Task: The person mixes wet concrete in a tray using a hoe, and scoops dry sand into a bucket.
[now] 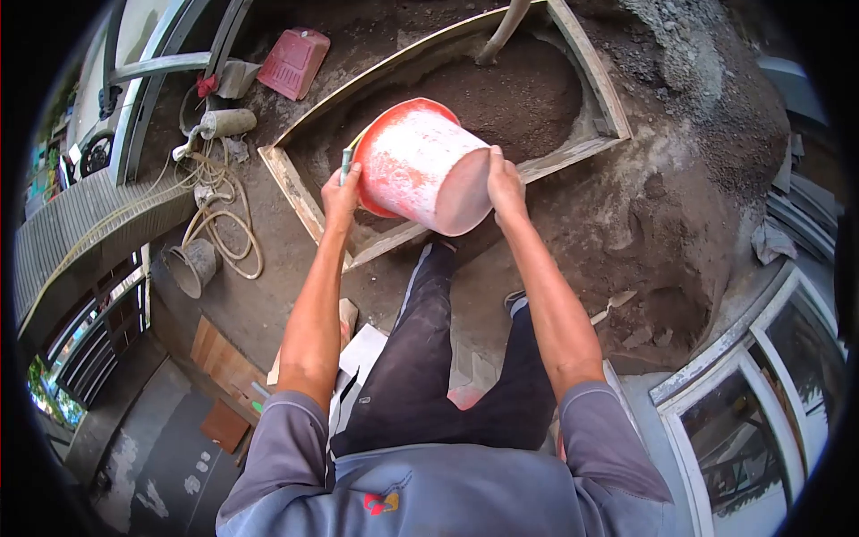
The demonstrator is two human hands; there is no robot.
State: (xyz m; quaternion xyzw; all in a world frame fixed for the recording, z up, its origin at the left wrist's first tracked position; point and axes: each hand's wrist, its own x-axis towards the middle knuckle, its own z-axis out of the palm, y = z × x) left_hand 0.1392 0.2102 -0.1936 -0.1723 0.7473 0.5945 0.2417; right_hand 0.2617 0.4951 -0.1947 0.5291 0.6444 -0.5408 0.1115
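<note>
A red bucket point(416, 166), smeared white on its outside, is tipped over the wooden-sided mixing trough point(300, 192). Its mouth faces up and left in the view, away from me, so its inside is hidden. My left hand point(341, 192) is closed around the rim side, by the green grip of the bucket's handle point(347, 161). At the other end, my right hand point(506, 186) grips the edge of the bucket's base. Dark sandy material point(528, 94) lies in the trough beyond the bucket. A wooden pole point(503, 36) stands in that material.
Left of the trough are a coiled hose point(237, 215), a grey bucket point(191, 267) and a red plastic scoop-like pan point(293, 63). A trowel point(614, 306) rests on the soil heap point(662, 242) at right. Glazed window frames point(734, 421) lean at lower right.
</note>
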